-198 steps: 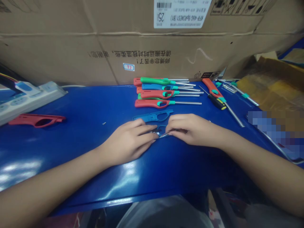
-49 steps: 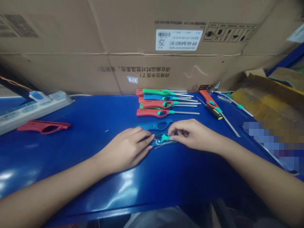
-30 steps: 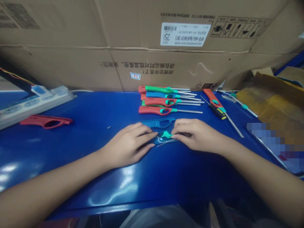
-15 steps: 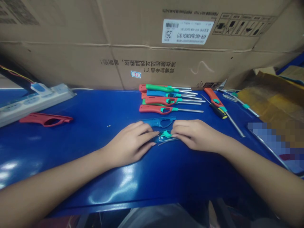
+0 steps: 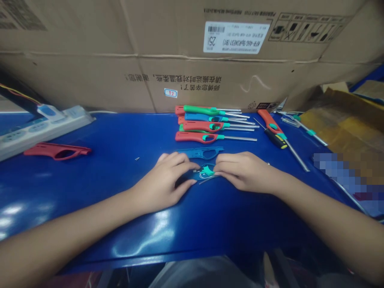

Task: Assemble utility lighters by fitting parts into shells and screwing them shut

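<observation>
Assembly on a blue tabletop (image 5: 90, 224). Left hand (image 5: 168, 180): thumb and fingers spaced, grasping the left end of the lower blue shell (image 5: 210, 178), which lies between the two hands. Right hand (image 5: 246, 173): fingertips drawn together, apparently pinching the right edge of the green trigger (image 5: 207, 171) — the fingers partly hide the contact. White wire shows inside the shell; a thin grey rod (image 5: 205, 181) lies along its near edge. Just beyond lies the upper blue shell (image 5: 198, 153), followed by assembled lighters (image 5: 193, 137). Far left: a red shell (image 5: 57, 152) beside a power strip (image 5: 45, 129). Right: a screwdriver (image 5: 275, 138).
</observation>
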Available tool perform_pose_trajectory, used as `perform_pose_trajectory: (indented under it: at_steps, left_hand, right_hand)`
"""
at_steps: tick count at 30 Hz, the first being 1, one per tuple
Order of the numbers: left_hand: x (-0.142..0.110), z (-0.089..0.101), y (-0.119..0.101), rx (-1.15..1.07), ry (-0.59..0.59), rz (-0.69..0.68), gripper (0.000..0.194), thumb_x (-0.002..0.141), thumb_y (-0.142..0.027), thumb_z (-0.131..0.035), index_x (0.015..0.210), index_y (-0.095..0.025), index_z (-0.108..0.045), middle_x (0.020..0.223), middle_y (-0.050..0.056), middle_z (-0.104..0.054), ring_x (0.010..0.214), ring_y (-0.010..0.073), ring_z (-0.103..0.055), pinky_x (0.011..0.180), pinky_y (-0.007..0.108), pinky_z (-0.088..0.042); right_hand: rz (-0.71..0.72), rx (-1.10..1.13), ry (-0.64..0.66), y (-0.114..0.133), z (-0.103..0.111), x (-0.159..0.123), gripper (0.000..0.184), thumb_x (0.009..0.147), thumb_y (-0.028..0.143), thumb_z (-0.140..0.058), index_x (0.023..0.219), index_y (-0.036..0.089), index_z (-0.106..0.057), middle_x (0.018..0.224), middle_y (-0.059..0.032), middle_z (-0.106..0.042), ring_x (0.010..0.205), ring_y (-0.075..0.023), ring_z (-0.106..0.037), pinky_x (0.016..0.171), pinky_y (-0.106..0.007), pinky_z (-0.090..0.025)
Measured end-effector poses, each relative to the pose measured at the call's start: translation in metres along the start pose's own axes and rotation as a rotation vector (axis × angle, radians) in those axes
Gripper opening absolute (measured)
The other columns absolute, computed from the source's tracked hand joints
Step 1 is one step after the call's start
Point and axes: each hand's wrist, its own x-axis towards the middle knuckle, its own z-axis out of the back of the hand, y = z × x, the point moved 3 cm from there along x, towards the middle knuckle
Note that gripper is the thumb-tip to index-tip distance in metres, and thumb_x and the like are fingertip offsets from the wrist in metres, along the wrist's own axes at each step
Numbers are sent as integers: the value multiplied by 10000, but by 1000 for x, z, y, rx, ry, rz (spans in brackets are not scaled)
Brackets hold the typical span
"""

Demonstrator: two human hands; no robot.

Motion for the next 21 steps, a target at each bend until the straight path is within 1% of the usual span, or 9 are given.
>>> perform_pose_trajectory:
  at_steps: [4,8,14,18,21]
  left_hand:
    - [0,1,-2,-47,33,42,279,994,-289,-566,1260,-231,-624,1093,63,-617,1040,246,-567,891,415,-391]
    - [0,0,-1,-77,41,61,281,983,-278,-578,1256,-230,-625,1098,64,-612,1059,251,-565,916,426,-399]
    - [-1,-1,0,-82,28,34,296,985,-286,-569,1269,-217,-617,1108,74,-620,1066,261,-571,921,440,-408]
    - [-1,-1,0,-72,26,31,293,985,-285,-564,1264,-217,-620,1096,74,-620,1051,260,-577,911,434,-413]
    - [0,0,0,-69,23,31,296,979,-278,-568,1263,-217,-624,1084,71,-618,1046,260,-581,909,428,-418]
  right_hand:
    - [42,-48,-7,2,1,-1,259,1039,190,-457,977,142,-703,873,-47,-653,700,-131,-562,601,-259,-386]
    - [58,-89,-5,4,1,-1,269,1041,181,-439,991,144,-701,886,-52,-667,686,-131,-554,589,-261,-368]
    - [34,-67,56,2,-1,-1,278,1031,160,-421,987,170,-695,884,-45,-664,716,-137,-567,618,-264,-381]
    - [35,-68,57,1,-1,-1,278,1027,155,-421,1001,178,-696,897,-44,-676,734,-139,-583,624,-264,-382]
    - [56,-127,42,3,-1,-1,273,1018,140,-425,1015,175,-695,920,-47,-697,715,-140,-583,615,-272,-374]
